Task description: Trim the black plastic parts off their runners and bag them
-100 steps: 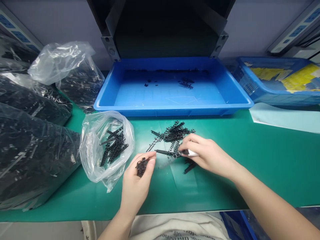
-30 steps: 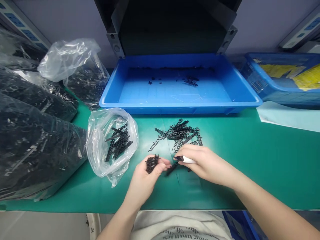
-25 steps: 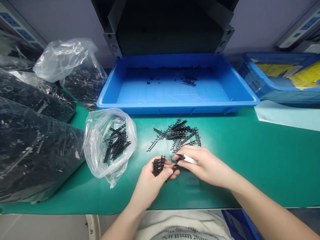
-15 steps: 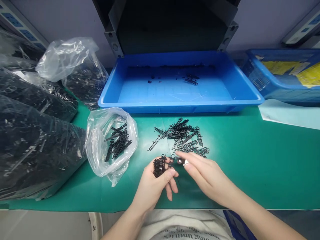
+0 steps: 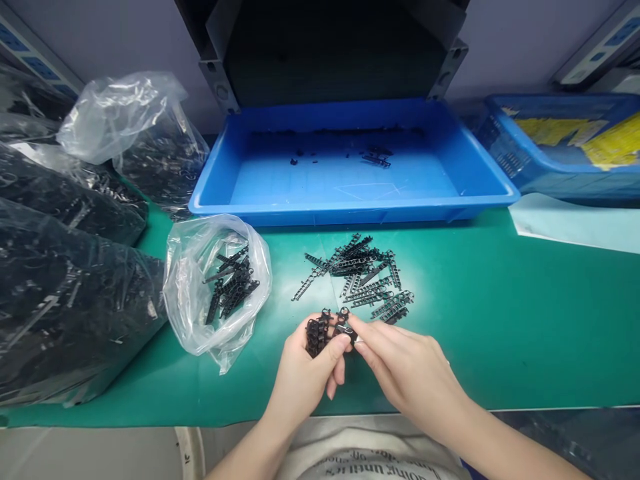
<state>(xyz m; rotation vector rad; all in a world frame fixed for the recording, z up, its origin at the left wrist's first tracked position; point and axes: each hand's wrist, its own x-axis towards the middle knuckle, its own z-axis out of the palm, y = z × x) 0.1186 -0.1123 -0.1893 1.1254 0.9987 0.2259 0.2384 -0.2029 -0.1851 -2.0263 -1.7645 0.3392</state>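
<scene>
Several black plastic strips with ring-shaped ends (image 5: 317,335) are bunched in my left hand (image 5: 305,373), its fingers and thumb closed round them. One strip's ring end (image 5: 343,313) sticks up between the two hands. My right hand (image 5: 407,363) meets the left one there, thumb and fingers pinched on a small dark piece (image 5: 347,331), mostly covered by the fingertips. Just beyond the hands, a loose pile of black ladder-like strips (image 5: 357,267) lies on the green mat (image 5: 480,300). More such strips (image 5: 233,283) sit inside an open clear plastic bag (image 5: 187,327) to the left.
A blue tray (image 5: 320,217) with a few black bits stands behind the pile. Large clear bags of black parts (image 5: 75,300) crowd the left side. At the right are a blue basket (image 5: 550,170) with yellow items and a pale sheet (image 5: 565,223).
My right hand has moved left and closed in on the strip end held by the left hand; the gap between them is gone. The camera view has shifted slightly.
</scene>
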